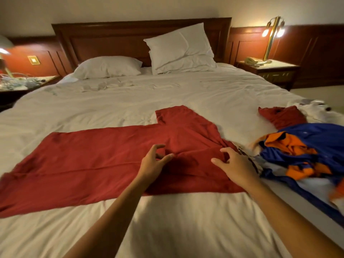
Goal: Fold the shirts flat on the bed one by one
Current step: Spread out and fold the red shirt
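Red cotton-looking fabric takes up the middle of the bed (186, 90): a red shirt (104, 159) spread nearly flat across the white cover, its body running off to the left and one sleeve poking up toward the pillows. Both of the person's bare arms reach in from the foot of the bed and meet over the shirt's right-hand part, where the cloth bunches into a few soft ridges.

Left hand (153, 161) sits palm-down with the fingers curled and spread a little, thumb and forefinger apart around a small pucker of red fabric; the fingertips touch the cloth, but no fold is clamped between them. Right hand (234, 164) rests just beside it, fingers bent and loosely parted, thumb stretched toward the other hand, the fingertips pressing into the gathered edge of the shirt. Whether that hand has actually pinched the fabric I cannot tell from here.

Off to the right lies a heap of blue and orange clothing (301, 151), with a second red garment (283, 116) crumpled behind it, both well clear of the hands.
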`<state>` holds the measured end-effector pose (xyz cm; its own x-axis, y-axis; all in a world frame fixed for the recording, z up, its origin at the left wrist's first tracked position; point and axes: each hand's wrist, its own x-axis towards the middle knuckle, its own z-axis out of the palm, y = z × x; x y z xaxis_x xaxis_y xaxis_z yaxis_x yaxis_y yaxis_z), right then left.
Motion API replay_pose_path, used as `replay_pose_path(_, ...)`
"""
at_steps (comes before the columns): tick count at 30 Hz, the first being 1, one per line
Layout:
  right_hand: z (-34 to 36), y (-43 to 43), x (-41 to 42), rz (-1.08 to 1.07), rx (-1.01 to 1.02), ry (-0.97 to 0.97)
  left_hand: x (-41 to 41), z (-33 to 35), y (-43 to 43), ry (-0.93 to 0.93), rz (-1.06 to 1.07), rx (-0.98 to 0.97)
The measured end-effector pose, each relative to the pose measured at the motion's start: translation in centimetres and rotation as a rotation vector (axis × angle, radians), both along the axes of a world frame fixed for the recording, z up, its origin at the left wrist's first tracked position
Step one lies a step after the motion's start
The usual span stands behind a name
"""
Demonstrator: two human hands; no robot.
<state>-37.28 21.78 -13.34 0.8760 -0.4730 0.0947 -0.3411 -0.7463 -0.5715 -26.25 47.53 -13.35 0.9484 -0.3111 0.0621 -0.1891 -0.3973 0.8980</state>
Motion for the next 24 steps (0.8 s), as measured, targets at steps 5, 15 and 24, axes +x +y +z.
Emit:
replay_pose_path(5,1.4,1.5,3.1,-0.015,0.272,-0.204,0.3,0.8,-2.0,-0.01,0.117,-0.039)
replay_pose_path(15,2.2,-0.3,1.0,0.16,0.513,0.015,-0.4,1.1,0.7,0.325,-0.094,-0.181)
replay_pose_path(24,-0.2,0.6,0.1,0.197,0.239,0.037,-1.7,-1.7,1.6,0.056,-0.114,0.082)
